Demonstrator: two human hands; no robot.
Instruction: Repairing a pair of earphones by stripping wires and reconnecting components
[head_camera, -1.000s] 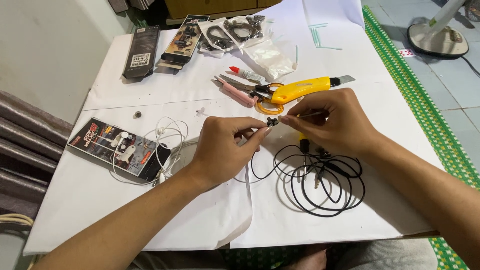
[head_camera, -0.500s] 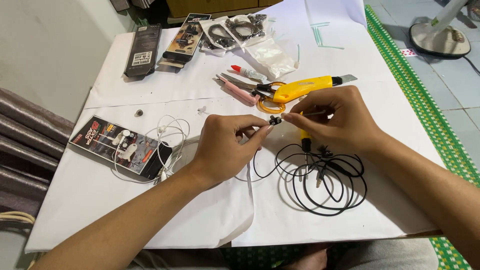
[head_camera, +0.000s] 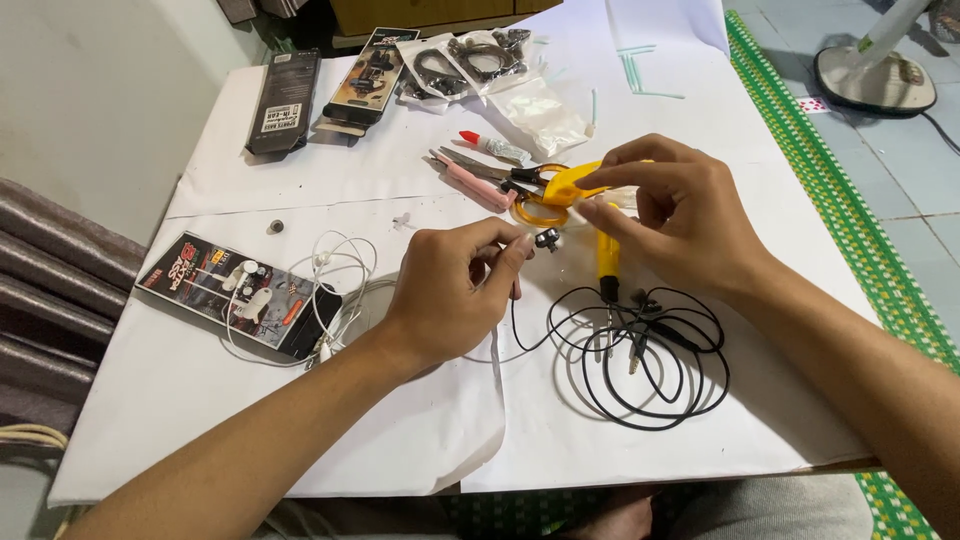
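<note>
— What are the hands doing?

— The left hand (head_camera: 455, 295) pinches a small dark earbud (head_camera: 547, 239) between thumb and forefinger, just above the table (head_camera: 400, 180). The right hand (head_camera: 680, 215) is closed around a yellow tool (head_camera: 590, 200); its fingers are curled narrow on the body.

— Which way does the tool run?

— Its long axis goes roughly up and down in the view. The dark tip (head_camera: 608, 290) points toward the person, down at the black cable (head_camera: 645, 355), and the broad yellow end lies away, by the scissors (head_camera: 505, 180). The earbud sits just left of the tool, near but not clearly touching it.

— And the cable?

— Coiled in loose loops on the white paper, below the right hand, running back toward the left hand.

— What packages are there?

— A flat black box (head_camera: 235, 295) with red and white print lies left of the left hand, tilted, with white earphones (head_camera: 335, 275) looped over it. At the far edge stand a long black pack (head_camera: 285, 100) with a white label and beside it a black and tan card pack (head_camera: 370, 75). Right of those are clear bags (head_camera: 480, 60) holding dark cables, and an empty-looking clear bag (head_camera: 545, 110). A small tube (head_camera: 490, 147) with a red cap lies above the scissors.
</note>
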